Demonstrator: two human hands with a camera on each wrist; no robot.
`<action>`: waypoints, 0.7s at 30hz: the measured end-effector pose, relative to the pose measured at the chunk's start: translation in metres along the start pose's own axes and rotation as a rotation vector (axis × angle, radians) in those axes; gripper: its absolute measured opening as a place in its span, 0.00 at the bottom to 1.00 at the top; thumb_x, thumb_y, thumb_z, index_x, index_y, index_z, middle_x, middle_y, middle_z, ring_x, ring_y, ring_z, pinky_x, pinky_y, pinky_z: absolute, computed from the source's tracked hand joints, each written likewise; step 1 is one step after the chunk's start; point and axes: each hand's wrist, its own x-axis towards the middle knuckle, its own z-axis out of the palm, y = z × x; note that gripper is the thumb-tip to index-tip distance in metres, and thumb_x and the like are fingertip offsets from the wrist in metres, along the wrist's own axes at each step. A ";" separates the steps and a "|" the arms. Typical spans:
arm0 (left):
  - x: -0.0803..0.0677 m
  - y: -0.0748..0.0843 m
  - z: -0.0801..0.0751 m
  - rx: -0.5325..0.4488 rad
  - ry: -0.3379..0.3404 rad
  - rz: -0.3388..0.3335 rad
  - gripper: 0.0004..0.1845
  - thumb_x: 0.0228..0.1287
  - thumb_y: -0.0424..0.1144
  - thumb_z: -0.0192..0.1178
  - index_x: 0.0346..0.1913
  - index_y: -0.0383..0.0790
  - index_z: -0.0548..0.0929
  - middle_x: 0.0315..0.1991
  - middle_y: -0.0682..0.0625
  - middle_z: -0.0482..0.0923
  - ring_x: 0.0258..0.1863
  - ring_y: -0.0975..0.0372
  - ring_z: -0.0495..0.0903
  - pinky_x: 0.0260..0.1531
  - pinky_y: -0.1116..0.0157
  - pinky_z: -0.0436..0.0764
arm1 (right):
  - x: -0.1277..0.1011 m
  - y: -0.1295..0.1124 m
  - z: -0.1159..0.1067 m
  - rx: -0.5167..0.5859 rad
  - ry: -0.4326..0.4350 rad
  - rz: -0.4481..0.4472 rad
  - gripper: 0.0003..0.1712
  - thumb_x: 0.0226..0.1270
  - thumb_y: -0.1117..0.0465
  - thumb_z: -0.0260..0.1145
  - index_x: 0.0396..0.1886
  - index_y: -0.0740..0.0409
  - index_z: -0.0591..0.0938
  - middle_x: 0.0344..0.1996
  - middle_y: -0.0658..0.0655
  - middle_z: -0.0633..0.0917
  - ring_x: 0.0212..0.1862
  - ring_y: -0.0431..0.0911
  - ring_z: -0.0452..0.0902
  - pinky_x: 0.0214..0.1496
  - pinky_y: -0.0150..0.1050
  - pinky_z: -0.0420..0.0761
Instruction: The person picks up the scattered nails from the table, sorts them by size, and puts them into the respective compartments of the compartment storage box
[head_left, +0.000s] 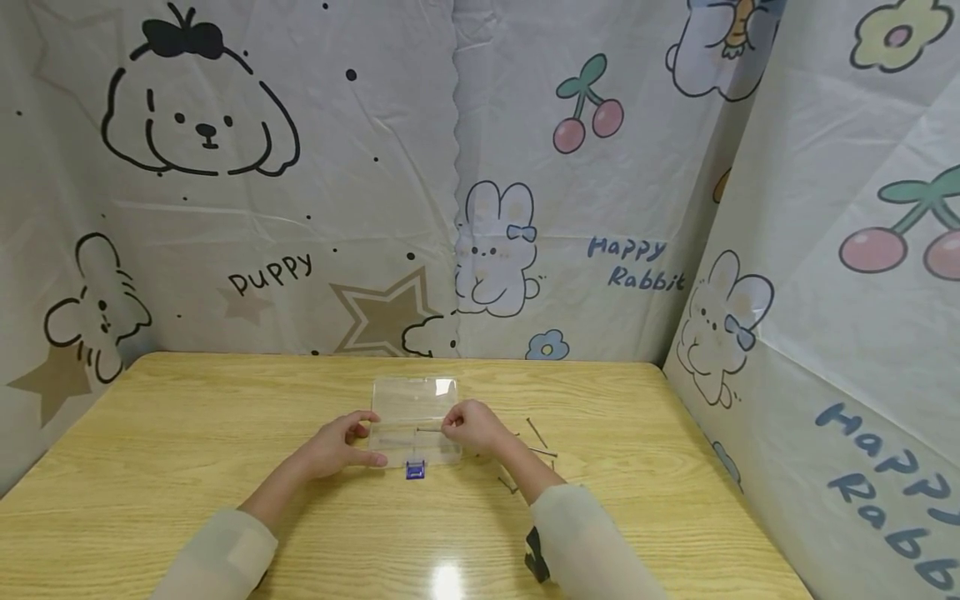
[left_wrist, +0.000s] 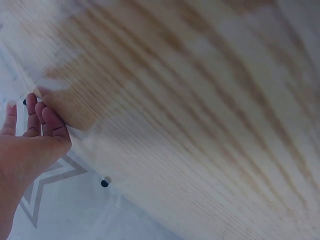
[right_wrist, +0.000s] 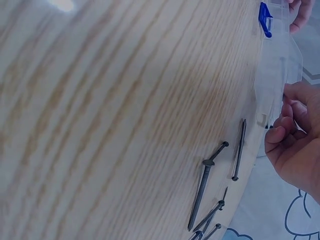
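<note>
Nail going into the clear box

The left hand (head_left: 337, 446) grips the box (head_left: 415, 417) to steady it; the right hand (head_left: 472, 429) pinches a nail (head_left: 429, 430) over it, spare nails (right_wrist: 207, 180) beside it on the counter (head_left: 187, 433).

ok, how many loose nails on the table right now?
5 at least. In the right wrist view: one nail nearest the clear box, one beside it, three clustered at the table edge. The right hand may hide more.

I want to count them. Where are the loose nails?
In the head view, the nails lie on the table, just right of the clear box and the right hand.
</note>
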 end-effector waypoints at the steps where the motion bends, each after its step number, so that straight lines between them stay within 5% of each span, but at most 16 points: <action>1: 0.000 0.000 0.000 0.000 0.001 -0.001 0.40 0.46 0.50 0.72 0.62 0.38 0.68 0.53 0.38 0.70 0.51 0.51 0.69 0.52 0.53 0.68 | 0.000 0.001 0.000 -0.002 0.003 -0.001 0.09 0.63 0.63 0.60 0.33 0.61 0.85 0.26 0.51 0.80 0.25 0.38 0.67 0.28 0.29 0.68; 21: 0.001 -0.001 0.000 0.002 0.003 0.006 0.40 0.47 0.50 0.72 0.62 0.39 0.68 0.53 0.39 0.70 0.51 0.52 0.69 0.52 0.54 0.68 | 0.000 0.000 0.001 0.029 0.036 0.066 0.10 0.65 0.59 0.62 0.36 0.60 0.86 0.31 0.53 0.83 0.28 0.40 0.71 0.28 0.32 0.70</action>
